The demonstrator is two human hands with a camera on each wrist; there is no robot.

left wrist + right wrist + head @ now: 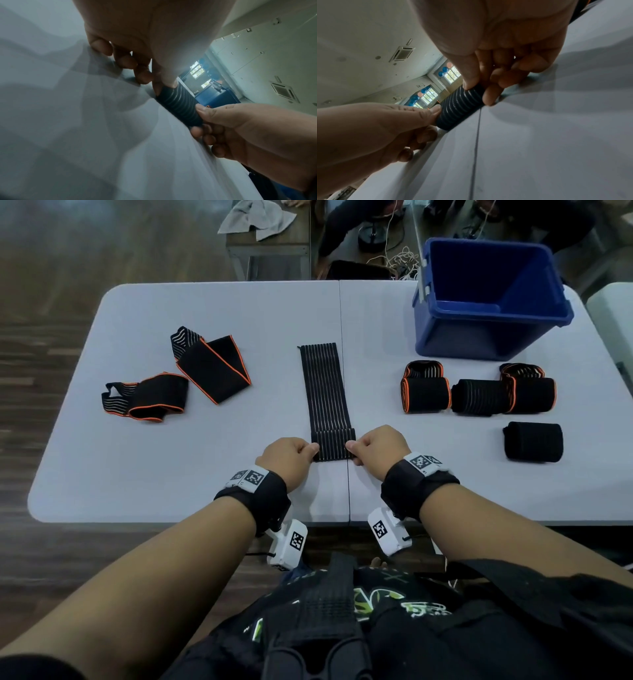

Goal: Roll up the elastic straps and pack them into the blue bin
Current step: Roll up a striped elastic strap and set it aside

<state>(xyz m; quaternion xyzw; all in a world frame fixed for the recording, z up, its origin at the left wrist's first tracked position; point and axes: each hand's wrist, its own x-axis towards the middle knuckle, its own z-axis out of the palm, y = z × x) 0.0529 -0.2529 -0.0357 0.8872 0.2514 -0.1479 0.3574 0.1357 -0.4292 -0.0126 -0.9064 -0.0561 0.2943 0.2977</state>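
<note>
A black striped elastic strap (325, 388) lies flat down the middle of the white table (171, 474), its near end rolled into a small roll (334, 445). My left hand (291, 457) pinches the roll's left end and my right hand (376, 450) pinches its right end. In the left wrist view the roll (180, 106) sits between my left hand (161, 83) and my right hand (205, 121). The right wrist view shows the roll (458, 108) the same way, right hand (477, 89) above and left hand (435, 115) below. The blue bin (486, 299) stands at the back right.
Two loose orange-edged straps (212, 364) (147, 398) lie on the left. Several rolled straps (479, 392) sit in front of the bin, with another black roll (532, 441) nearer. A second table with a grey cloth (257, 217) stands behind.
</note>
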